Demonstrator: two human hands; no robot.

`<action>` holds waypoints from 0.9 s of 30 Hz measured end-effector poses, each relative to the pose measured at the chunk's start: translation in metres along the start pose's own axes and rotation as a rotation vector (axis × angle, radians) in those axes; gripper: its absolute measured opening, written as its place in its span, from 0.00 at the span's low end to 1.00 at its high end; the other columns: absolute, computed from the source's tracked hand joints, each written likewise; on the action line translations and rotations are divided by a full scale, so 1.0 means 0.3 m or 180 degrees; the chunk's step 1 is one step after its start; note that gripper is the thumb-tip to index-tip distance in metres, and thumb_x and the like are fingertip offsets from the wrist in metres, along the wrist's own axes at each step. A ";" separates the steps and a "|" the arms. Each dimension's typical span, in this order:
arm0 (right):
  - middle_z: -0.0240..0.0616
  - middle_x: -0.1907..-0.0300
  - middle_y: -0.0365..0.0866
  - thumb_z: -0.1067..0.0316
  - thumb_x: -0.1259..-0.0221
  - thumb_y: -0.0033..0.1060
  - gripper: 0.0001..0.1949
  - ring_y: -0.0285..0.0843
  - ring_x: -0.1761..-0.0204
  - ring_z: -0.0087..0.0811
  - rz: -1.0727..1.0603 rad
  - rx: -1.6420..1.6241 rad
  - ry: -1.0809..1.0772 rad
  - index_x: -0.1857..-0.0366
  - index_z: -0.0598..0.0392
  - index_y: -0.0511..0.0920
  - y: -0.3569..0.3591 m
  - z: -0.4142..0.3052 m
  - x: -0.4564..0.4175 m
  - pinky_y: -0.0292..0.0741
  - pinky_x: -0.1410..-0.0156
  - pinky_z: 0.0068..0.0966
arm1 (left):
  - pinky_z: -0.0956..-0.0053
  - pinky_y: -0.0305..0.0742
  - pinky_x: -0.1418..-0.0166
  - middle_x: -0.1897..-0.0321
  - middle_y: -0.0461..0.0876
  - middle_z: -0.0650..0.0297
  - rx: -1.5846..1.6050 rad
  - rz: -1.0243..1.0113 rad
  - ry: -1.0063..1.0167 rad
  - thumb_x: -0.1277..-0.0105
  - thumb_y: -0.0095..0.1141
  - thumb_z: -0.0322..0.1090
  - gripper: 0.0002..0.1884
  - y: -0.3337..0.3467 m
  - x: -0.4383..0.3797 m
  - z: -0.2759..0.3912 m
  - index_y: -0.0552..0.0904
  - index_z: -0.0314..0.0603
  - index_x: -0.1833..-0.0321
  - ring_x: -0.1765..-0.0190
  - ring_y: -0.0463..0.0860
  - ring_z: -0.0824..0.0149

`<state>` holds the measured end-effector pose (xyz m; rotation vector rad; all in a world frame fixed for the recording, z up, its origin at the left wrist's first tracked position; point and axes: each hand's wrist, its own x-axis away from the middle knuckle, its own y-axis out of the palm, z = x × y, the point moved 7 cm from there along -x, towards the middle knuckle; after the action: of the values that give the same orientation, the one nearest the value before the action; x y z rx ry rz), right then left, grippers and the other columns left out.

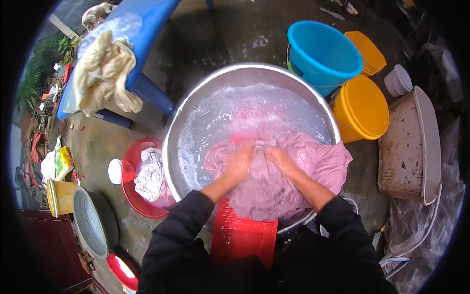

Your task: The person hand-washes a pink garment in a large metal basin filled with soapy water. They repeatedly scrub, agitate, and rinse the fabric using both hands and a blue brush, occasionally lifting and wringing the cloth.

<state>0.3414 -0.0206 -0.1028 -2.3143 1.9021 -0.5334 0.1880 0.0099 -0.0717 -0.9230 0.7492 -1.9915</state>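
A large round metal basin [198, 95] holds sudsy water before me. Wet pink cloth [312, 158] lies bunched over its near half and hangs across the right rim. Under the cloth a red plastic washboard [244, 235] leans on the near rim, its lower end towards my body. My left hand [239, 158] presses on the cloth, fingers partly sunk in its folds. Close by on the right, my right hand [279, 158] grips a fold of the same cloth, fingertips hidden.
Left of the basin stands a red tub [128, 183] with whitish cloth [149, 174]. A blue table [147, 47] bears cream cloth [106, 73]. To the right are a blue bucket [323, 47], a yellow bucket [367, 106] and a dirty pale tub [402, 150]. A grey-green basin [90, 220] tilts at lower left.
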 end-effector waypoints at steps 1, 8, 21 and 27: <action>0.51 0.56 0.83 0.53 0.38 0.61 0.22 0.80 0.51 0.54 0.0139 0.0567 0.0252 0.45 0.54 0.77 -0.036 0.006 -0.046 0.75 0.46 0.45 | 0.45 0.71 0.38 0.50 0.84 0.48 -0.0527 0.0657 0.0354 0.34 0.57 0.43 0.24 -0.060 -0.041 0.050 0.75 0.46 0.35 0.48 0.83 0.48; 0.50 0.47 0.79 0.38 0.38 0.58 0.28 0.74 0.38 0.51 0.0259 0.1774 -0.0369 0.49 0.53 0.78 -0.091 -0.103 -0.088 0.67 0.37 0.49 | 0.43 0.67 0.36 0.35 0.75 0.47 -0.0079 -0.0031 0.0393 0.37 0.58 0.52 0.31 -0.069 -0.088 0.003 0.75 0.50 0.33 0.35 0.73 0.43; 0.45 0.51 0.78 0.51 0.45 0.63 0.20 0.73 0.41 0.51 -0.0269 0.1869 0.0156 0.53 0.52 0.76 0.046 -0.061 -0.028 0.68 0.40 0.46 | 0.50 0.70 0.45 0.59 0.80 0.51 0.0298 0.0684 0.0611 0.33 0.55 0.51 0.19 -0.042 -0.013 -0.026 0.79 0.39 0.62 0.54 0.80 0.48; 0.50 0.32 0.67 0.43 0.36 0.57 0.32 0.64 0.29 0.51 0.0814 0.1074 0.0240 0.34 0.50 0.67 -0.093 -0.113 -0.084 0.67 0.31 0.43 | 0.57 0.65 0.28 0.33 0.70 0.45 0.1642 0.1606 -0.1612 0.33 0.56 0.59 0.36 -0.190 -0.058 -0.521 0.71 0.40 0.31 0.29 0.69 0.47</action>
<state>0.3523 0.0147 -0.0682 -1.8374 1.9245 -0.8441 0.0449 0.0809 -0.1217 -0.7762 0.1381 -1.3249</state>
